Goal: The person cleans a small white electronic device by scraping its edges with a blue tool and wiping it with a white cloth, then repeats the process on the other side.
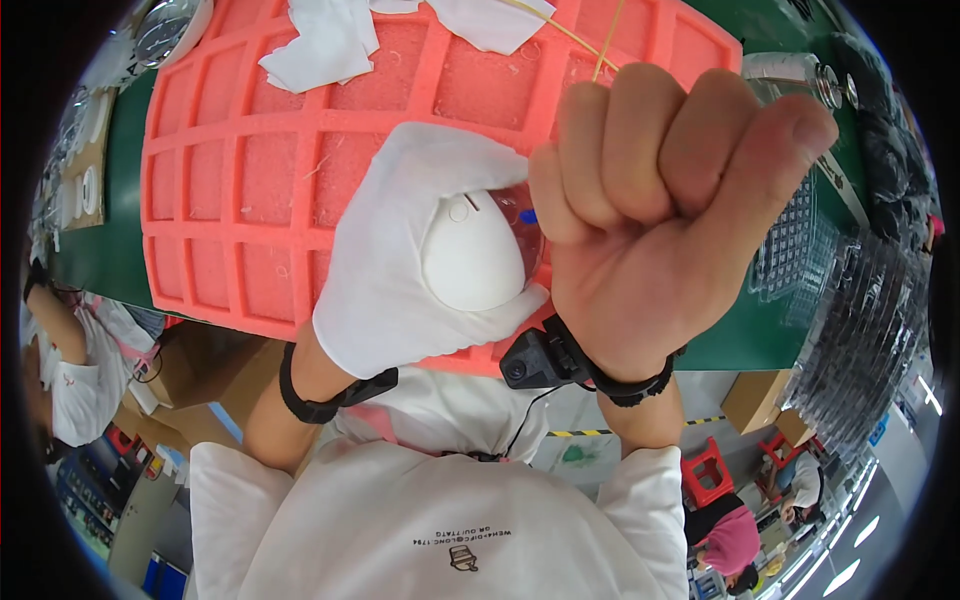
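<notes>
My left hand (pixel 375 235), in a white glove, is curled round a smooth white egg-shaped device (pixel 472 258) above the pink foam tray. The device shows a small round mark and a short dark slot near its top. My bare right hand (pixel 650 210) is raised close on the right, its fingers folded into a fist. Whatever it may hold is hidden. Between the device and this hand, a clear reddish-looking part with a blue spot (pixel 528 216) shows partly. Two thin wooden sticks (pixel 570 35) cross behind the right hand's fingers; I cannot tell whether it touches them.
The pink gridded foam tray (pixel 205 185) lies on a green table (pixel 125 215). White cloths (pixel 325 45) rest on its far side. At right are a clear bottle (pixel 785 68), metal tweezers (pixel 845 190) and stacked clear plastic trays (pixel 865 330). Other people sit at lower left and lower right.
</notes>
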`<control>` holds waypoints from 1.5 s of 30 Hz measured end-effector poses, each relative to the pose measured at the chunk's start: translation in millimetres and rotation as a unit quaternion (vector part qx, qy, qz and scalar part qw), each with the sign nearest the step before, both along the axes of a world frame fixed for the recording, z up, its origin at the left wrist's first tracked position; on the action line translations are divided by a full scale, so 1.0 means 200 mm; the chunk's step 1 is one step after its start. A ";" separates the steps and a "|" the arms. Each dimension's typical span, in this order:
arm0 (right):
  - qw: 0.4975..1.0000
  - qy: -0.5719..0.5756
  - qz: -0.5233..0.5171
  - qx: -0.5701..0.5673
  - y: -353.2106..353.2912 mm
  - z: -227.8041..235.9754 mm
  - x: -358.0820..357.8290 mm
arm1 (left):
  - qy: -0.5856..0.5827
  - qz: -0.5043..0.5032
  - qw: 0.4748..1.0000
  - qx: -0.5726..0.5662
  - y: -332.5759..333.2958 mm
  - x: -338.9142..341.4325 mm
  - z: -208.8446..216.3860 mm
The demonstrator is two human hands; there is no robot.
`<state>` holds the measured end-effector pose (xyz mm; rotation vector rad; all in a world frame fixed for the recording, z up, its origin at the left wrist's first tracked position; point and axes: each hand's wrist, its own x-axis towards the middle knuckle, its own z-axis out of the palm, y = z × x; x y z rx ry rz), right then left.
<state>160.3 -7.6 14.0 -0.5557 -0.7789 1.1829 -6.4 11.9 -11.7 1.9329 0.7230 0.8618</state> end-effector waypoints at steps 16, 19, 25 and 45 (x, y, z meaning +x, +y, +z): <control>0.997 0.066 0.006 -0.032 0.04 0.03 0.02 | -0.006 0.018 1.000 -0.010 -0.01 0.05 0.02; 0.972 0.171 -0.140 -0.086 0.08 0.08 -0.04 | -0.040 0.017 0.999 -0.005 -0.01 0.05 -0.01; 0.933 -0.263 -0.211 -0.125 -0.28 0.03 0.18 | -0.070 -0.025 0.994 -0.077 0.03 0.00 -0.01; 0.751 -0.578 -0.163 -0.275 -0.63 0.00 -0.14 | 0.062 -0.017 0.995 0.072 0.01 0.00 0.00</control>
